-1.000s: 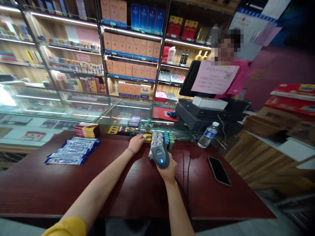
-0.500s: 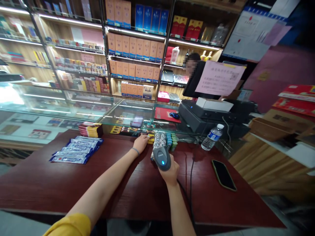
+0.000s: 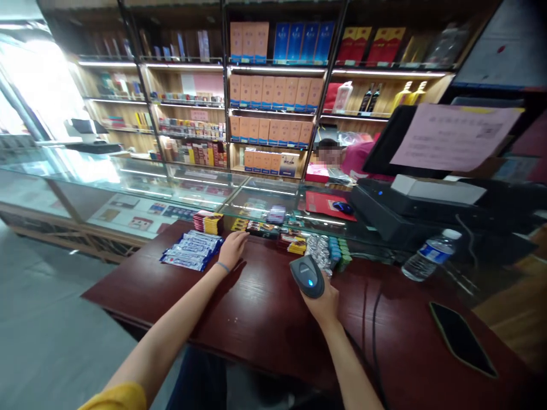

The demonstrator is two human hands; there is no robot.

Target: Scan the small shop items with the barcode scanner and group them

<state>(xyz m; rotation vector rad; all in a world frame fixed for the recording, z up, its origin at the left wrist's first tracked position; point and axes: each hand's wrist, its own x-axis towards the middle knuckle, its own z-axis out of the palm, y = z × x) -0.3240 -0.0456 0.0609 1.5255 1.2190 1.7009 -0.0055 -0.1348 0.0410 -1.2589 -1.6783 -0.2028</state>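
Leftward from the silver rolls, the left hand has moved well apart, fingers loosely bent; whether it holds anything I cannot tell. The right hand grips the scanner on the rolls' near side; yellow packs lie just left of them.

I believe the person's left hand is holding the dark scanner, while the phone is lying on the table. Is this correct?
Not quite: the right hand holds the dark scanner, as the head view shows. The phone is indeed lying on the table.
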